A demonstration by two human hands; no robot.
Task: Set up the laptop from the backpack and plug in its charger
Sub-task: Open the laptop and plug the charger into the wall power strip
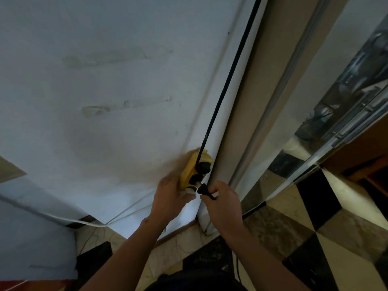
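A yellow socket block (190,171) is fixed low on the white wall, with two black plugs in its upper sockets. My left hand (171,197) grips the block's lower end from the left. My right hand (223,203) pinches a black charger plug (203,189), its metal pins pointing at the lowest socket and touching its face. A thick black cable (225,80) runs up the wall from one upper plug. The laptop and the backpack are out of view.
A white cable (63,217) trails along the wall's base to the left. A beige door frame (264,101) and a mirrored sliding panel (336,106) stand to the right. Black and cream checkered tiles (315,206) cover the floor.
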